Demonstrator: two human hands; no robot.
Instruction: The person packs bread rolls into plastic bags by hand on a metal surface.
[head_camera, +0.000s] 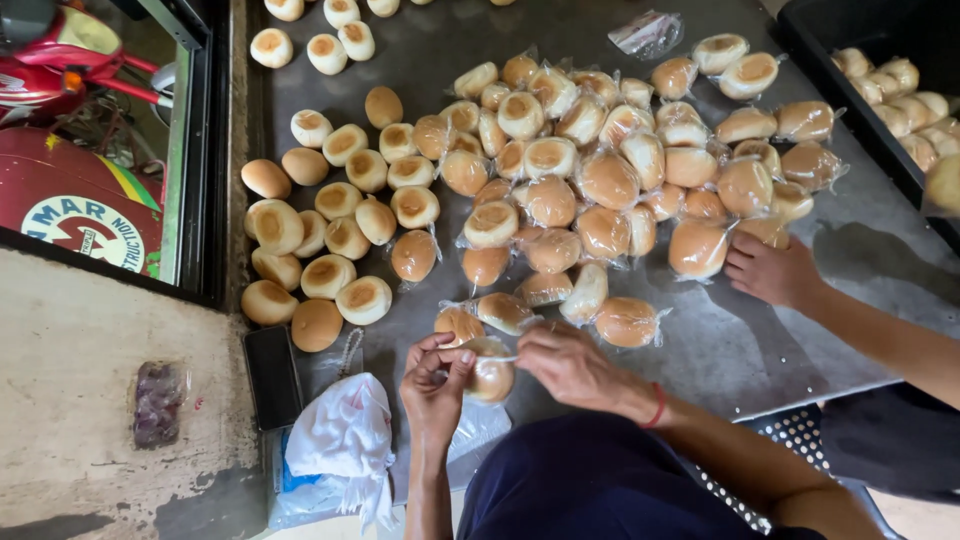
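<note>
**Head view: a bun going into clear plastic at the table's near edge**

Head view, looking straight down: both my hands meet over one round, golden-brown bun (492, 375) in thin, crinkled clear wrap, at the near edge of the grey metal table (860, 250). My left hand (436, 385) is closed on the wrap at the bun's left side, fingers curled tight. My right hand (570, 365) pinches the plastic at its top, a red band on that wrist. How far the wrap covers the bun I cannot tell; my fingers hide most of it.

Beyond lies a heap of wrapped buns (600, 180), glossy and crumpled, and to the left a spread of bare buns (340, 210), smooth domes with pale flat bases. Another person's hand (770, 270) rests at the heap's right side. A black crate (800, 30) with more buns is cut off at the top right. Near my left elbow sit a white plastic bag (345, 430) and a dark flat object (272, 375) I cannot make out.
</note>
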